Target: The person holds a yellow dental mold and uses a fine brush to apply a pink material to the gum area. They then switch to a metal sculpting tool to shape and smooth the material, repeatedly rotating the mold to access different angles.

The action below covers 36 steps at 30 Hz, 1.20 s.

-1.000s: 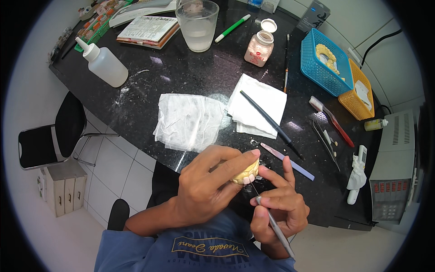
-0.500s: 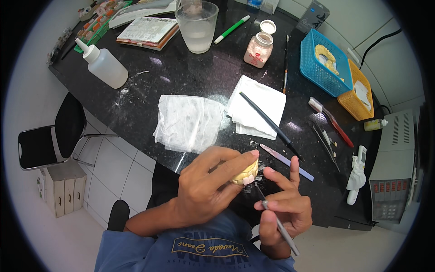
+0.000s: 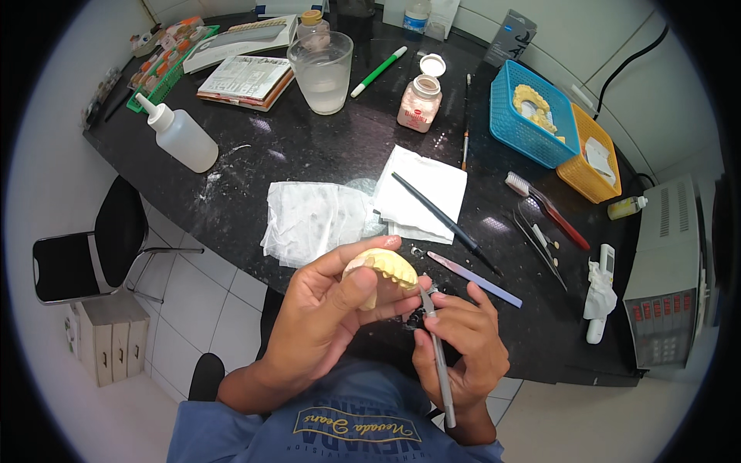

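A pale yellow dental cast [image 3: 395, 268] with a row of teeth is gripped between the thumb and fingers of my left hand [image 3: 315, 318], above the near edge of the table. My right hand [image 3: 472, 339] is closed around a slim metal craft knife [image 3: 443, 369]. Its tip points up at the right end of the cast, close to the teeth; I cannot tell whether it touches. White shavings lie on the black table under my hands. Just beyond sit a purple nail file [image 3: 477, 279] and a dark pen-like brush [image 3: 444, 222] on folded white tissue [image 3: 424, 185].
A crumpled white sheet [image 3: 312, 220], water glass [image 3: 322, 85], squeeze bottle [image 3: 185, 139] and uncapped powder jar [image 3: 421, 106] stand farther off. On the right are a toothbrush [image 3: 557, 214], tweezers [image 3: 542, 251], a blue basket [image 3: 532, 116] holding another cast and a grey machine [image 3: 665, 285].
My left hand has turned over, tipping the cast so its row of teeth and inner side show. The knife has moved slightly left and stands steeper. The view has shifted a little.
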### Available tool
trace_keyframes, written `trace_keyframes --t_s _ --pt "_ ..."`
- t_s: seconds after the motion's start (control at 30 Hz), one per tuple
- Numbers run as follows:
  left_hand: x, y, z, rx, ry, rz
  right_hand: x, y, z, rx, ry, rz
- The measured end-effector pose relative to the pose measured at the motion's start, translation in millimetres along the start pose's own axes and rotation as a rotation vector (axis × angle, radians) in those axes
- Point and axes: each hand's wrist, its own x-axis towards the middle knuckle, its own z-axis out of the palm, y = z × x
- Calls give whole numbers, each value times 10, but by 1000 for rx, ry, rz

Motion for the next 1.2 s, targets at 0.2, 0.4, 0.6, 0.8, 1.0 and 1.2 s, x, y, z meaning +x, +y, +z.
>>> trace_keyframes --t_s 0.2,0.4,0.6,0.8,1.0,1.2 --pt "-17 19 14 -30 -22 15 -91 -35 -93 -15 -12 -17" --pt "11 -126 -97 762 -73 534 -104 15 -109 330 109 135" --pt "63 -235 -100 1019 -26 763 36 10 -57 424 57 65" --pt "62 -282 -128 1067 2 799 42 20 -19 384 13 52" --pt "76 -293 -130 1053 7 804 47 23 -14 356 -5 58" --pt "85 -285 -118 1041 13 809 45 21 -15 361 -8 67"
